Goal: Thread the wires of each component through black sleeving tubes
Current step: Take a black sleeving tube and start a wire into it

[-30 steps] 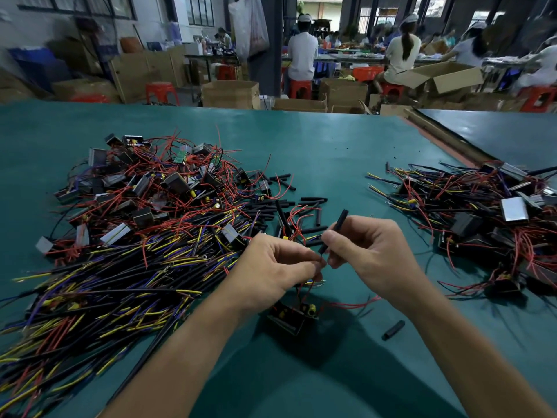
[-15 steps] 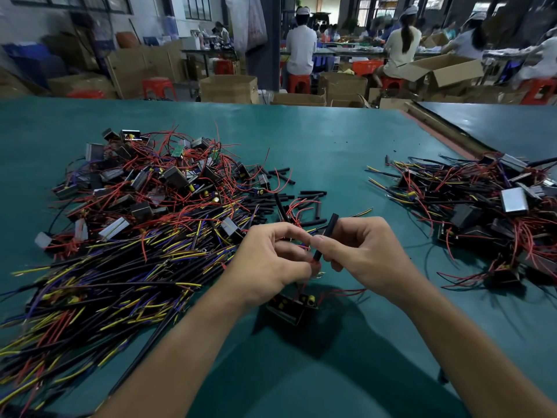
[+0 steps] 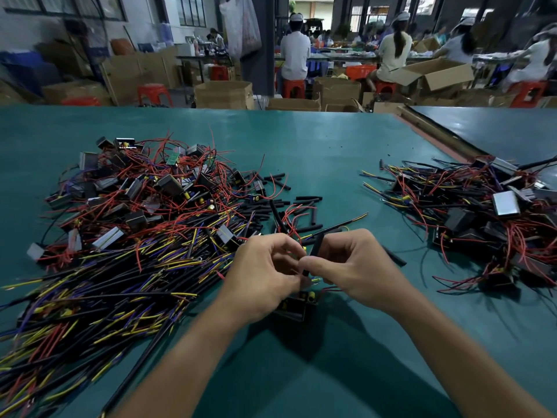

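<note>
My right hand [image 3: 352,267] pinches a short black sleeving tube [image 3: 315,251], held nearly upright over the green table. My left hand [image 3: 265,273] pinches the thin wires of a small black component [image 3: 297,304] that hangs just below both hands; the wire ends meet the tube's lower end, hidden between my fingertips. Loose black tubes [image 3: 301,206] lie scattered just beyond my hands. A large pile of components with red, yellow and purple wires [image 3: 129,224] fills the left of the table.
A second pile of wired components [image 3: 482,215] lies at the right. One loose tube [image 3: 394,257] rests right of my right hand. The green table [image 3: 316,146] ends at the far side, where seated people work among cardboard boxes [image 3: 223,95] and red stools.
Both hands have drawn closer together and the tube has tilted from slanted to nearly upright. The camera view shifted slightly.
</note>
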`<state>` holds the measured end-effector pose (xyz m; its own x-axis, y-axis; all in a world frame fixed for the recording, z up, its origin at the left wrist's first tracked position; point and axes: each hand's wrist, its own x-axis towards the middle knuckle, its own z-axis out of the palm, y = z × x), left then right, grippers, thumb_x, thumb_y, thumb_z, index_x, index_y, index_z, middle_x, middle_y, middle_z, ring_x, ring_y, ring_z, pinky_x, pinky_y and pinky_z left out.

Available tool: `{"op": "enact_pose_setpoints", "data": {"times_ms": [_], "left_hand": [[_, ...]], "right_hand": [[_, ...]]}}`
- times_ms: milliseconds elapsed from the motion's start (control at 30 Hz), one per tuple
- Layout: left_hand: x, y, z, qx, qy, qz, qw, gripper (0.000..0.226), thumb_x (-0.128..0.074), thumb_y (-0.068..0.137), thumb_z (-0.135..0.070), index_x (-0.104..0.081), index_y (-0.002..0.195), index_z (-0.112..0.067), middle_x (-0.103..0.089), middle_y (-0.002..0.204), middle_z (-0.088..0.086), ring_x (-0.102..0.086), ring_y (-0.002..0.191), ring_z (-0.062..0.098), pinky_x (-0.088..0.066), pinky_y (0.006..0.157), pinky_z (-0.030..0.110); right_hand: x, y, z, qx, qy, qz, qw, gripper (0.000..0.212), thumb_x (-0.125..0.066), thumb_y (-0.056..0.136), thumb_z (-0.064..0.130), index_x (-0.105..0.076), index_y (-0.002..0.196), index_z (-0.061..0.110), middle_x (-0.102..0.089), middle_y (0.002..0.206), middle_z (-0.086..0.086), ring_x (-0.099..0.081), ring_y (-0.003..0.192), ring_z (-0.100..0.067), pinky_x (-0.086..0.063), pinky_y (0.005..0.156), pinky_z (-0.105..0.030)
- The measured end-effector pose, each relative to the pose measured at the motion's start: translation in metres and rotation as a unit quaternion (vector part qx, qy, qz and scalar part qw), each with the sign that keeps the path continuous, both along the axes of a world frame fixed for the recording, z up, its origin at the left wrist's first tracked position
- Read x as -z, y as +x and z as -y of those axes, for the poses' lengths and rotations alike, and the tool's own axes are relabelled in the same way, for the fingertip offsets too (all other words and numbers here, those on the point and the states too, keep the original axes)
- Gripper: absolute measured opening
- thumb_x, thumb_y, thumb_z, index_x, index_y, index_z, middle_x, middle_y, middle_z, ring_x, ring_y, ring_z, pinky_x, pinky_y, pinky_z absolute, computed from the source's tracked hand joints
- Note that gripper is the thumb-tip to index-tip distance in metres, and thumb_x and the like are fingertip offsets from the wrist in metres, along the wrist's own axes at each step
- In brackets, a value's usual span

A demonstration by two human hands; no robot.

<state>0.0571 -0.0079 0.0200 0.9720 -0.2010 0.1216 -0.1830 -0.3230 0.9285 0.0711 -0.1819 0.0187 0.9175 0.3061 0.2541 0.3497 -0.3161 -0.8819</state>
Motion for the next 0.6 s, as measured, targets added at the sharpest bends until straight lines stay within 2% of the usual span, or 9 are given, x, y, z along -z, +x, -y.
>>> {"op": "enact_pose_setpoints", "data": {"times_ms": [100,167,267,367,400,467,533,600], "left_hand": [[-0.001,0.002,-0.005,0.037,0.011,-0.028,0.999,0.033,-0.079,0.063,0.013,-0.069,0.088,-0.007,-0.072,0.075,0.003,-0.064,0.063,0.014,-0.054,0.060,0.028],[-0.001,0.005,-0.010,0.045,-0.005,-0.055,0.997,0.027,-0.076,0.068,0.014,-0.070,0.087,-0.003,-0.071,0.076,0.006,-0.063,0.063,0.014,-0.050,0.056,0.022],[-0.001,0.007,-0.012,0.035,-0.028,-0.061,0.997,0.012,-0.072,0.078,0.008,-0.072,0.080,-0.003,-0.071,0.071,0.007,-0.063,0.062,0.014,-0.050,0.061,0.022],[-0.001,0.006,-0.009,0.024,-0.045,-0.069,0.996,0.008,-0.069,0.083,0.004,-0.072,0.081,-0.003,-0.070,0.068,0.008,-0.061,0.060,0.016,-0.050,0.058,0.021],[-0.001,0.006,-0.010,0.022,-0.047,-0.071,0.996,0.007,-0.069,0.083,0.004,-0.072,0.084,-0.003,-0.070,0.072,0.009,-0.062,0.063,0.016,-0.051,0.060,0.021],[-0.001,0.007,-0.011,0.028,-0.054,-0.075,0.995,0.013,-0.071,0.080,0.005,-0.073,0.089,-0.004,-0.074,0.083,0.012,-0.066,0.074,0.017,-0.054,0.072,0.027],[-0.003,0.006,-0.012,0.051,-0.061,-0.072,0.994,0.019,-0.074,0.076,0.006,-0.074,0.092,-0.003,-0.075,0.090,0.014,-0.068,0.081,0.018,-0.055,0.080,0.032],[-0.005,0.005,-0.010,0.061,-0.071,-0.054,0.994,0.020,-0.078,0.073,0.005,-0.075,0.092,-0.001,-0.075,0.087,0.014,-0.068,0.077,0.016,-0.056,0.074,0.027]], "right_hand": [[-0.002,0.001,0.004,0.011,-0.021,0.011,1.000,0.030,-0.078,0.081,0.019,-0.063,0.055,0.017,-0.043,0.048,0.006,-0.034,0.049,-0.007,-0.025,0.046,-0.025],[-0.003,0.001,0.007,0.002,-0.035,0.019,0.999,0.029,-0.077,0.082,0.021,-0.063,0.057,0.017,-0.042,0.049,0.006,-0.033,0.049,-0.006,-0.026,0.047,-0.024],[-0.003,-0.001,0.008,-0.028,-0.078,0.023,0.996,0.028,-0.078,0.082,0.027,-0.065,0.062,0.011,-0.045,0.051,0.005,-0.034,0.050,-0.006,-0.028,0.047,-0.025],[0.003,-0.002,0.004,-0.021,-0.141,0.028,0.989,0.032,-0.079,0.078,0.036,-0.060,0.057,0.022,-0.045,0.046,0.008,-0.033,0.047,-0.003,-0.029,0.046,-0.022],[0.005,-0.002,0.001,-0.016,-0.164,0.031,0.986,0.032,-0.079,0.077,0.039,-0.059,0.056,0.027,-0.043,0.045,0.009,-0.032,0.046,-0.004,-0.028,0.045,-0.020],[0.009,-0.003,-0.002,-0.012,-0.198,0.039,0.979,0.032,-0.079,0.076,0.040,-0.057,0.053,0.035,-0.042,0.045,0.009,-0.032,0.045,-0.007,-0.028,0.045,-0.019],[0.011,-0.003,-0.004,-0.009,-0.213,0.045,0.976,0.030,-0.080,0.075,0.039,-0.058,0.055,0.032,-0.043,0.047,0.007,-0.032,0.046,-0.009,-0.029,0.046,-0.020],[0.012,-0.002,-0.003,-0.009,-0.217,0.052,0.975,0.028,-0.080,0.075,0.039,-0.060,0.059,0.027,-0.044,0.049,0.004,-0.033,0.047,-0.010,-0.030,0.046,-0.022]]}}
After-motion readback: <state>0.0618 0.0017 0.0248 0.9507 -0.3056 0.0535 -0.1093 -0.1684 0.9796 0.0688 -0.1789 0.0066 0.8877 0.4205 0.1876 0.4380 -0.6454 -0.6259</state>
